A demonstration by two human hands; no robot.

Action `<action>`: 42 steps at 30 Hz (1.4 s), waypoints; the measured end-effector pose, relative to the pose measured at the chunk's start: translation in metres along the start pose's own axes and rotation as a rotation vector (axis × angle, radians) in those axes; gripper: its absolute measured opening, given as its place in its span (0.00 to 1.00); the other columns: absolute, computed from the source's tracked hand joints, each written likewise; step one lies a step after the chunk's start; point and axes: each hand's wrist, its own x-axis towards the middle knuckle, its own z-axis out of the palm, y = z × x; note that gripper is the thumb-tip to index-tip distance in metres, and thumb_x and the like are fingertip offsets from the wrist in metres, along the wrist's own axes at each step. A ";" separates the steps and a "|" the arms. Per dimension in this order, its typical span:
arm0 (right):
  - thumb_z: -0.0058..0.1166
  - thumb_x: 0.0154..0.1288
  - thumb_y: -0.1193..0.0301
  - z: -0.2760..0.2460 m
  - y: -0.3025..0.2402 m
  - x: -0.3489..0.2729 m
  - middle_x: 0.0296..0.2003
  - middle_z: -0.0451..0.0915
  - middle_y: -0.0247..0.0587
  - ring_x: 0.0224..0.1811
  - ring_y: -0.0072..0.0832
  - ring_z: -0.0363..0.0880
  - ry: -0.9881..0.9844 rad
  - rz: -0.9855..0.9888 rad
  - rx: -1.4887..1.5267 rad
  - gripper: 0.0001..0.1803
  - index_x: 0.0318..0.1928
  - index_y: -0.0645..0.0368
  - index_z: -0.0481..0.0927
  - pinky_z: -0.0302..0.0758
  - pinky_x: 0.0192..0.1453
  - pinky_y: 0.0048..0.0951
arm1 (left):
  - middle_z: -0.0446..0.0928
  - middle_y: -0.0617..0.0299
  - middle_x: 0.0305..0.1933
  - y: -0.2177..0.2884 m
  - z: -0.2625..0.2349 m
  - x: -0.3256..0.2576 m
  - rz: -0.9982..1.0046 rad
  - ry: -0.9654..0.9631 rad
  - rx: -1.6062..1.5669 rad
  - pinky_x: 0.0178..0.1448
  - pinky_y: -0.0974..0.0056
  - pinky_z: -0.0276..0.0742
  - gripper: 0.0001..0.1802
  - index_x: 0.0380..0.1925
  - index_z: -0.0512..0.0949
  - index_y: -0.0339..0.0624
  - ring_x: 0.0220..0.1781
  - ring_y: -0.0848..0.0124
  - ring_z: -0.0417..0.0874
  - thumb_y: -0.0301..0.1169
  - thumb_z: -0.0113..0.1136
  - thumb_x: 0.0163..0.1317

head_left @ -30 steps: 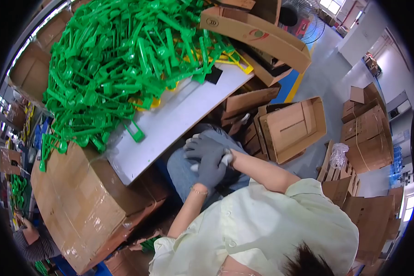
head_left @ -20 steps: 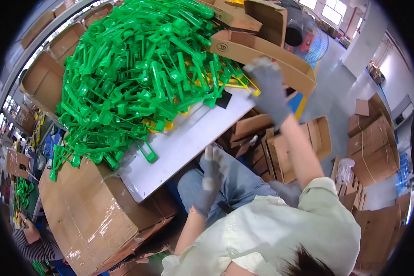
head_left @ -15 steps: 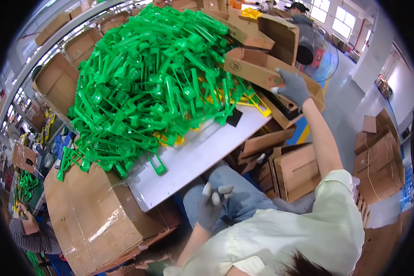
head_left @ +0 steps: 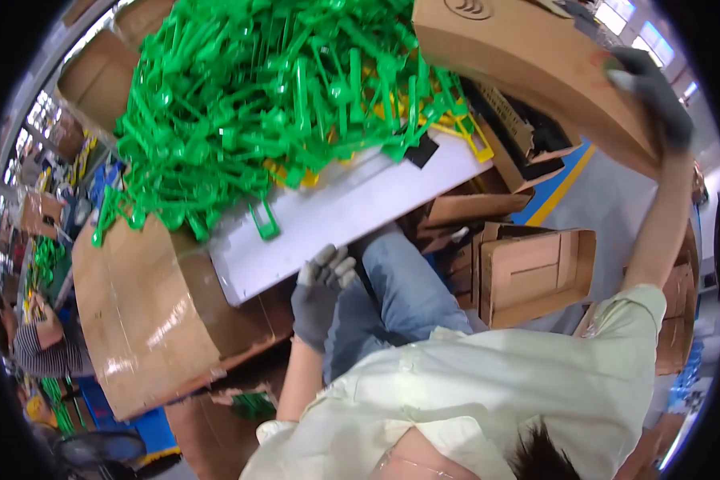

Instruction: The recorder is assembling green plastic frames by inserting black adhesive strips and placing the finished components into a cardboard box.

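A cardboard box (head_left: 528,60) hangs tilted at the upper right, with my gloved right hand (head_left: 656,100) closed on its far right side. At the near edge of the white tabletop (head_left: 312,216) my gloved left hand (head_left: 322,300) is raised, its fingers loosely bent and apart, with nothing in them. A heap of green plastic parts (head_left: 272,96) covers most of the tabletop. One green part (head_left: 266,221) lies at the heap's near edge, and yellow parts (head_left: 476,140) poke out on its right. A small black piece (head_left: 421,150) lies near those.
A large brown carton (head_left: 136,312) stands left of the tabletop. An open cardboard box (head_left: 532,276) sits low on the right, and another box (head_left: 528,132) with a dark inside lies beside the table. A person in a striped top (head_left: 48,348) is at the far left.
My right hand has moved right with the cardboard box, which now looms larger. My left hand has risen toward the table edge. The whole view has shifted.
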 end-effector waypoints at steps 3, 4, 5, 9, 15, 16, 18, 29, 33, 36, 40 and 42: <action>0.55 0.51 0.65 -0.008 -0.021 -0.052 0.35 0.80 0.35 0.41 0.28 0.76 -0.198 -0.257 -0.304 0.22 0.47 0.62 0.77 0.70 0.51 0.28 | 0.62 0.44 0.65 0.011 0.004 -0.017 -0.039 0.000 -0.030 0.66 0.49 0.62 0.36 0.63 0.60 0.35 0.64 0.51 0.67 0.54 0.38 0.67; 0.56 0.49 0.67 0.008 -0.027 -0.060 0.35 0.80 0.36 0.39 0.31 0.77 -0.463 -0.324 -0.258 0.21 0.45 0.59 0.78 0.71 0.48 0.31 | 0.63 0.47 0.64 0.015 -0.001 -0.022 -0.053 -0.019 -0.070 0.64 0.50 0.64 0.37 0.64 0.59 0.37 0.64 0.55 0.68 0.56 0.37 0.67; 0.56 0.46 0.68 0.037 -0.035 -0.070 0.34 0.81 0.36 0.37 0.34 0.77 -0.729 -0.389 -0.206 0.20 0.44 0.56 0.80 0.72 0.44 0.33 | 0.68 0.52 0.61 0.018 -0.018 -0.027 -0.023 -0.189 -0.216 0.63 0.50 0.66 0.34 0.63 0.61 0.39 0.61 0.57 0.71 0.54 0.38 0.67; 0.61 0.46 0.65 0.170 -0.006 -0.127 0.24 0.75 0.32 0.27 0.34 0.74 -0.774 -0.817 -0.149 0.13 0.36 0.48 0.79 0.70 0.32 0.33 | 0.66 0.59 0.63 0.052 0.002 -0.078 0.069 0.150 -0.124 0.62 0.57 0.68 0.32 0.64 0.62 0.47 0.61 0.62 0.70 0.53 0.43 0.66; 0.63 0.47 0.59 0.268 0.043 -0.183 0.29 0.78 0.31 0.33 0.32 0.77 -1.026 -0.835 -0.059 0.16 0.38 0.46 0.80 0.73 0.39 0.31 | 0.72 0.54 0.56 0.057 -0.061 -0.116 -0.117 0.420 0.172 0.59 0.58 0.72 0.30 0.59 0.66 0.42 0.53 0.62 0.76 0.45 0.50 0.59; 0.62 0.49 0.57 0.268 0.050 -0.171 0.32 0.79 0.33 0.36 0.32 0.78 -1.016 -0.667 0.081 0.18 0.41 0.48 0.79 0.73 0.42 0.31 | 0.72 0.54 0.56 0.057 -0.073 -0.124 -0.098 0.440 0.235 0.58 0.59 0.73 0.30 0.59 0.66 0.42 0.52 0.62 0.76 0.43 0.50 0.57; 0.61 0.53 0.54 0.268 0.075 -0.123 0.40 0.80 0.37 0.41 0.33 0.79 -0.888 -0.354 0.102 0.22 0.47 0.50 0.79 0.74 0.47 0.31 | 0.72 0.55 0.55 0.054 -0.073 -0.130 -0.061 0.434 0.298 0.55 0.59 0.75 0.30 0.60 0.65 0.41 0.51 0.63 0.77 0.40 0.48 0.57; 0.61 0.47 0.42 0.307 0.253 0.019 0.65 0.59 0.53 0.69 0.47 0.55 -0.464 -0.186 -0.477 0.55 0.67 0.61 0.55 0.52 0.71 0.39 | 0.78 0.55 0.47 0.044 0.068 0.026 0.530 0.193 1.545 0.55 0.63 0.73 0.12 0.41 0.79 0.40 0.50 0.62 0.79 0.25 0.60 0.55; 0.64 0.43 0.42 0.323 0.244 0.027 0.64 0.60 0.54 0.69 0.45 0.54 -0.435 -0.240 -0.355 0.56 0.67 0.61 0.56 0.52 0.71 0.40 | 0.71 0.53 0.55 -0.006 0.073 0.155 0.868 -0.279 2.008 0.62 0.50 0.64 0.20 0.43 0.75 0.41 0.60 0.53 0.68 0.29 0.62 0.47; 0.65 0.41 0.44 0.337 0.239 0.041 0.62 0.61 0.56 0.68 0.47 0.55 -0.443 -0.340 -0.332 0.54 0.65 0.60 0.59 0.54 0.70 0.40 | 0.68 0.53 0.59 -0.023 0.077 0.220 0.918 -0.281 2.257 0.68 0.48 0.57 0.23 0.45 0.75 0.42 0.65 0.52 0.62 0.31 0.62 0.45; 0.65 0.39 0.47 0.339 0.218 0.063 0.59 0.64 0.56 0.64 0.50 0.60 -0.525 -0.424 -0.279 0.51 0.63 0.57 0.61 0.58 0.67 0.42 | 0.66 0.50 0.60 -0.031 0.070 0.272 1.163 -0.092 2.359 0.69 0.43 0.53 0.18 0.39 0.76 0.41 0.66 0.48 0.60 0.32 0.61 0.45; 0.64 0.40 0.48 0.338 0.215 0.070 0.58 0.65 0.55 0.62 0.49 0.61 -0.617 -0.372 -0.213 0.49 0.63 0.56 0.62 0.59 0.66 0.42 | 0.67 0.52 0.59 -0.024 0.074 0.272 1.132 -0.121 2.298 0.69 0.44 0.54 0.13 0.34 0.76 0.40 0.66 0.50 0.60 0.30 0.59 0.47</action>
